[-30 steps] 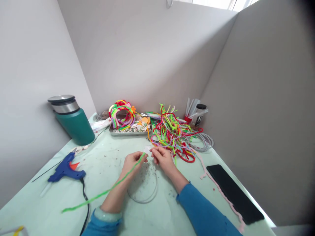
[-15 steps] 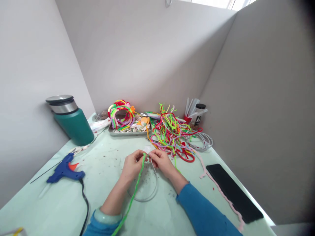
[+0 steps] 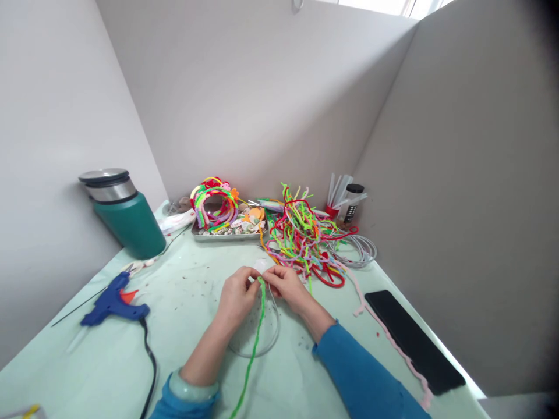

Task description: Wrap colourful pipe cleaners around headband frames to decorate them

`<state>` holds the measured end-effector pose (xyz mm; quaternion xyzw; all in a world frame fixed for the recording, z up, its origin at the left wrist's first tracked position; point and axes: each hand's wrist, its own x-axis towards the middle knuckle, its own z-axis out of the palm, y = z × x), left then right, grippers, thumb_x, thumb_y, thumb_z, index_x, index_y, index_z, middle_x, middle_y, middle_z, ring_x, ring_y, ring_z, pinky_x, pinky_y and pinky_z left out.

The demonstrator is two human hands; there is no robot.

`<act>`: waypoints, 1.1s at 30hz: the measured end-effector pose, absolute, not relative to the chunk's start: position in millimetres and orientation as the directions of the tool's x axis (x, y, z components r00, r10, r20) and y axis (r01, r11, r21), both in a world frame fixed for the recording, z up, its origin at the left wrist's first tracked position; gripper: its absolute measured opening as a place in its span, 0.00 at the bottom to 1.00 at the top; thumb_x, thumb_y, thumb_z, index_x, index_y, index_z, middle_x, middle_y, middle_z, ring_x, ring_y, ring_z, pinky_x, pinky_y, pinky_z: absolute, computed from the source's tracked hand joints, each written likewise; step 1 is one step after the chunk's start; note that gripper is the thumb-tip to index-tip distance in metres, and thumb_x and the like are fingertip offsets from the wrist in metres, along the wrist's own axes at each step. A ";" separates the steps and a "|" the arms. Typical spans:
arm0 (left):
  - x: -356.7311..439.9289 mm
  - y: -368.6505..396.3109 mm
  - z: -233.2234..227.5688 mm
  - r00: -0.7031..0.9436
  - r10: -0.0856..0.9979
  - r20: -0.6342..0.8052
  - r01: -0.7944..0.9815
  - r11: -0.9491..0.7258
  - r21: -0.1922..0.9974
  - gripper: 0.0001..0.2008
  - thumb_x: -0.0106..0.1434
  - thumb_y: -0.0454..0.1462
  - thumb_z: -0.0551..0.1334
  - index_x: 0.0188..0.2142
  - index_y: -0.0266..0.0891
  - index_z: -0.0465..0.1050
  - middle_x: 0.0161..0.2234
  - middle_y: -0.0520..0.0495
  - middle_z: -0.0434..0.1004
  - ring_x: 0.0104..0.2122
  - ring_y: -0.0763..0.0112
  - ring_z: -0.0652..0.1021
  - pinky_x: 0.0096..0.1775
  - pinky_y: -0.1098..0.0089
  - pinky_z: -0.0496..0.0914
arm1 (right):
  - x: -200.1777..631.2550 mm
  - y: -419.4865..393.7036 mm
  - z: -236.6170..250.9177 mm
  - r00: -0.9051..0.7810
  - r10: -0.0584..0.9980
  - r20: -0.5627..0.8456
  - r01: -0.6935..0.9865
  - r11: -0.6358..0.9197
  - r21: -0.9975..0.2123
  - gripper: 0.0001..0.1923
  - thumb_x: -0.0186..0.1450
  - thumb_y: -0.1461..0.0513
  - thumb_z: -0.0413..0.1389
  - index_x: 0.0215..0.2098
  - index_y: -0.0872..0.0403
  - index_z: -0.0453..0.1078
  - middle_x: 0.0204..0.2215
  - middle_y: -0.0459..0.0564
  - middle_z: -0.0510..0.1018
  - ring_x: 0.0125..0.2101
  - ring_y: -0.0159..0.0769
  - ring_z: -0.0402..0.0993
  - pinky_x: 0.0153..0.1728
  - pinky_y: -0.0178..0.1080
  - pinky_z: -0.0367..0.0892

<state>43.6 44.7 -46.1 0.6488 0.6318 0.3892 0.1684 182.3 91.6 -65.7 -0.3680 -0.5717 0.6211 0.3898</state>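
Note:
My left hand (image 3: 239, 294) is closed in a pinch at the top end of a green fuzzy cord (image 3: 255, 343), which trails down toward the table's front edge. Close against it, my right hand (image 3: 286, 286) pinches a thin grey wire hoop (image 3: 276, 334) near where the cord's end meets it. The hoop hangs below both hands, above the table. Both sets of fingertips meet at the join, so the exact wrap of cord on wire is partly hidden.
Behind my hands lies a tangle of coloured fuzzy cords (image 3: 301, 233), beside a metal tray (image 3: 231, 237) with finished-looking cord hoops and cutouts. A blue glue gun (image 3: 114, 302) and green bottle (image 3: 131, 224) stand left. A black phone-like slab (image 3: 414, 340) and coiled wire (image 3: 367, 250) lie right.
The green cord's hanging part has swung to the right, and its top end now sits between both hands' fingertips. My left hand has turned slightly; my right hand has barely moved.

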 end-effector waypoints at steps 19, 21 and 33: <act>42.0 47.2 -44.0 -0.149 0.968 0.200 0.606 -0.070 0.792 0.12 0.56 0.43 0.54 0.25 0.37 0.68 0.20 0.54 0.69 0.21 0.76 0.67 0.25 0.76 0.58 | 179.6 91.8 -70.9 -0.481 0.874 0.065 -0.005 0.072 -0.997 0.10 0.58 0.57 0.53 0.26 0.57 0.66 0.15 0.40 0.65 0.14 0.23 0.55 0.15 0.28 0.51; 41.5 48.7 -46.0 -0.197 0.965 0.170 0.577 -0.026 0.816 0.11 0.55 0.43 0.55 0.26 0.38 0.68 0.20 0.55 0.69 0.20 0.76 0.68 0.24 0.76 0.58 | 178.7 90.8 -71.2 -0.481 0.875 0.057 0.001 0.066 -0.998 0.10 0.58 0.58 0.52 0.25 0.56 0.66 0.15 0.40 0.65 0.14 0.23 0.55 0.15 0.28 0.52; 41.8 46.9 -48.6 -0.137 0.948 0.288 0.648 -0.134 0.749 0.07 0.58 0.39 0.55 0.29 0.40 0.69 0.27 0.53 0.74 0.22 0.77 0.71 0.28 0.75 0.62 | 177.4 92.6 -77.2 -0.439 0.897 0.054 0.007 0.064 -0.998 0.10 0.59 0.58 0.52 0.25 0.56 0.66 0.15 0.40 0.65 0.13 0.23 0.55 0.15 0.28 0.52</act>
